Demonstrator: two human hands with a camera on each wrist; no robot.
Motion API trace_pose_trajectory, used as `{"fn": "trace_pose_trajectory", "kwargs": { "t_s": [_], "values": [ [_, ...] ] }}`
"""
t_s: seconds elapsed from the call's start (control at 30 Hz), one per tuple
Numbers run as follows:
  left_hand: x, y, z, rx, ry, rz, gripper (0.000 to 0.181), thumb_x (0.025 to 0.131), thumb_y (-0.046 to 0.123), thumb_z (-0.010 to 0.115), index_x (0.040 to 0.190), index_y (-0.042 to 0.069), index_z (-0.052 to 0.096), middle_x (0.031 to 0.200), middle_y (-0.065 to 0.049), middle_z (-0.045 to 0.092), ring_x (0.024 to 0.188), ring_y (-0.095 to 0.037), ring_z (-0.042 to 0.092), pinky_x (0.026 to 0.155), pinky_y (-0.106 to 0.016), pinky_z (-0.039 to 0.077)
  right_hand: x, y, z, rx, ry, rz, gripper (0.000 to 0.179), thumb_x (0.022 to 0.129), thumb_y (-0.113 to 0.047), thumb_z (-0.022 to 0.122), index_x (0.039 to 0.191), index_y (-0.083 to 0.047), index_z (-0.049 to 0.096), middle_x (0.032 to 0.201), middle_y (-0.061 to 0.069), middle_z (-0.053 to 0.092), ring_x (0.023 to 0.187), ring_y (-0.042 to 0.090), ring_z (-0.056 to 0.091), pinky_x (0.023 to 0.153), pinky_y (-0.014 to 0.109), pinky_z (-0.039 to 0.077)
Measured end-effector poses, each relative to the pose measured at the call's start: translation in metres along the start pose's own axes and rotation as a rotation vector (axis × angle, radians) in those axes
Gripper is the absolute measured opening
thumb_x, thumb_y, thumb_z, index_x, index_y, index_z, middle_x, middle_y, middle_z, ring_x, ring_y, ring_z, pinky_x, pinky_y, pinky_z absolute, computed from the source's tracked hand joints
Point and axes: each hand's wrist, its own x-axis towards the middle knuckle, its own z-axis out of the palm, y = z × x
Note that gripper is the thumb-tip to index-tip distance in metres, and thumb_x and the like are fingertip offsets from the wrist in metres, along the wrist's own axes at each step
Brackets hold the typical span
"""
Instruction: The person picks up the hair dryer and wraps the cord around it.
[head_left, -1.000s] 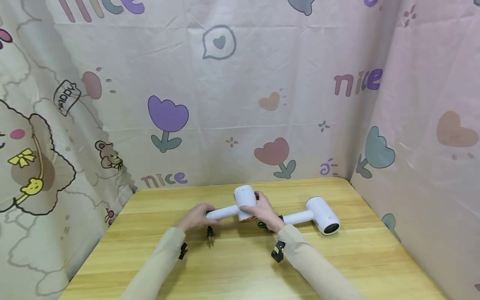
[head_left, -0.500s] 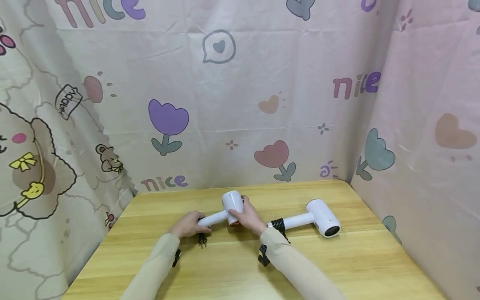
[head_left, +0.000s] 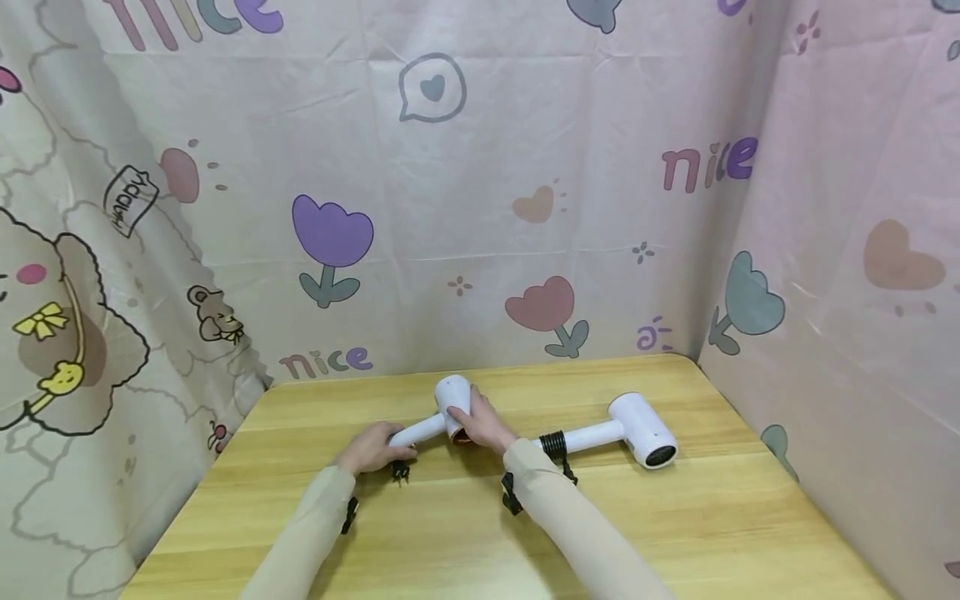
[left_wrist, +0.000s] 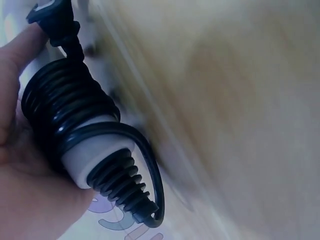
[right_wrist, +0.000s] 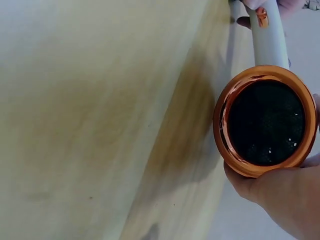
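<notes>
Both hands hold a white hair dryer (head_left: 452, 396) over the back middle of the table. My left hand (head_left: 371, 447) grips the handle's lower end, where a black cord (left_wrist: 60, 95) is coiled round it. The cord's plug (left_wrist: 56, 17) lies by the thumb in the left wrist view. The fingers and thumb of my right hand (head_left: 486, 423) curl round the barrel. In the right wrist view, the barrel's copper-coloured rim (right_wrist: 220, 122) circles a dark round end. My left palm hides part of the handle.
A second white hair dryer (head_left: 643, 429) lies to the right on the wooden table (head_left: 450, 533), its black cord (head_left: 553, 445) wound round the handle and partly behind my right sleeve. A patterned curtain (head_left: 465, 208) stands along the back and both sides.
Both hands have shifted left with the hair dryer between them, mostly in the first half second. The second hair dryer stays in place, and its wound cord shows more.
</notes>
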Motion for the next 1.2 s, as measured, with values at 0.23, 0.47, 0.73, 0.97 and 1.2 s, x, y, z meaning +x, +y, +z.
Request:
{"fn": "trace_pose_trajectory", "kwargs": {
  "t_s": [0.23,0.47,0.73,0.97,1.2],
  "values": [
    [0.000,-0.003,0.004,0.103,0.075,0.075,0.025,0.084,0.036,0.076,0.099,0.017,0.070,0.083,0.002,0.067,0.072,-0.011,0.055,0.067,-0.034,0.046,0.003,-0.001,-0.001,0.009,-0.015,0.048,0.072,0.104,-0.034,0.046,0.152,0.009,0.014,0.146,0.038,0.032,0.132,0.044,0.041,0.110,0.053,0.035],
    [0.000,-0.003,0.005,0.195,0.043,0.070,0.052,0.087,0.043,0.070,0.128,0.012,0.063,0.104,-0.011,0.070,0.085,-0.023,0.058,0.078,-0.045,0.045,0.010,0.008,0.000,-0.019,-0.005,0.016,0.060,0.105,-0.034,0.044,0.145,0.009,0.032,0.124,0.029,0.053,0.106,0.031,0.057,0.093,0.045,0.047],
    [0.002,-0.003,0.003,0.221,0.000,-0.029,0.062,0.086,0.048,0.070,0.138,0.016,0.057,0.110,-0.012,0.067,0.088,-0.023,0.050,0.085,-0.056,0.038,0.012,0.008,0.000,-0.031,-0.002,0.025,0.063,0.105,-0.040,0.043,0.144,0.009,0.035,0.123,0.027,0.058,0.105,0.031,0.059,0.091,0.045,0.048],
    [0.005,-0.002,0.000,0.235,0.017,-0.065,0.060,0.084,0.050,0.072,0.134,0.019,0.060,0.107,-0.010,0.066,0.087,-0.023,0.048,0.087,-0.057,0.036,0.010,0.006,-0.005,-0.032,-0.021,0.042,0.067,0.107,-0.041,0.035,0.147,0.013,0.028,0.136,0.033,0.049,0.123,0.040,0.051,0.102,0.051,0.042],
    [0.005,0.006,0.002,0.238,0.040,-0.101,0.060,0.080,0.053,0.074,0.127,0.017,0.064,0.100,-0.004,0.069,0.090,-0.023,0.058,0.088,-0.057,0.039,0.001,0.004,-0.028,-0.108,-0.042,0.089,0.068,0.107,-0.042,0.031,0.149,0.011,0.026,0.153,0.030,0.032,0.143,0.043,0.031,0.117,0.052,0.027]
  ]
}}
